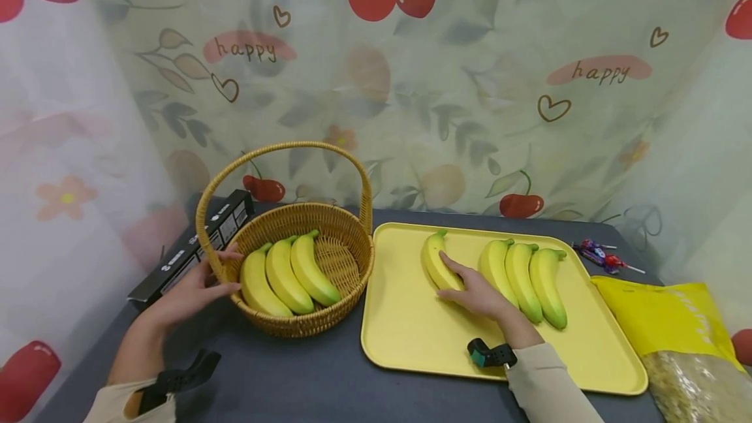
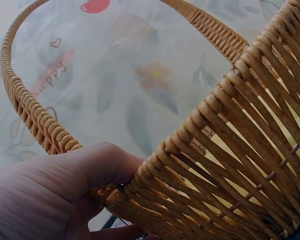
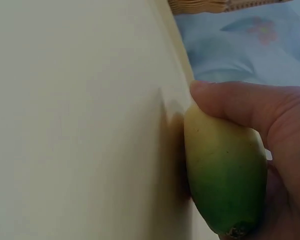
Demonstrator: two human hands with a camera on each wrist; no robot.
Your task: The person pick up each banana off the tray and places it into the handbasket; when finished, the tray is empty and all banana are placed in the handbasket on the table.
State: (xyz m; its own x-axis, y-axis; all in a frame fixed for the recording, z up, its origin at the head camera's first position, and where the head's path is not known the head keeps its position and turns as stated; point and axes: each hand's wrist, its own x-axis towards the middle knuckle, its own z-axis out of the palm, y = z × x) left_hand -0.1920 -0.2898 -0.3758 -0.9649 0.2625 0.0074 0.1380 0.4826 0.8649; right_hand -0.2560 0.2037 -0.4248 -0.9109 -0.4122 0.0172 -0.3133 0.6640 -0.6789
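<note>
My left hand (image 1: 190, 292) grips the left rim of a wicker basket (image 1: 305, 326) at the foot of its tall handle. In the left wrist view the thumb hooks over that woven rim (image 2: 210, 107) from inside. Three bananas (image 1: 284, 276) lie side by side in the basket. My right hand (image 1: 478, 292) holds a single banana (image 1: 436, 260) over the left part of a yellow tray (image 1: 405, 338), thumb on one side and fingers on the other. In the right wrist view the green end of this banana (image 3: 225, 170) points toward the camera, close against the tray surface.
Three more bananas (image 1: 523, 282) lie on the tray, right of my right hand. Wrapped lollipops (image 1: 602, 254) and a yellow-topped bag (image 1: 675, 318) sit beyond the tray's right edge. A long black box (image 1: 205, 234) stands behind the basket's left side, before a printed curtain (image 1: 411, 116).
</note>
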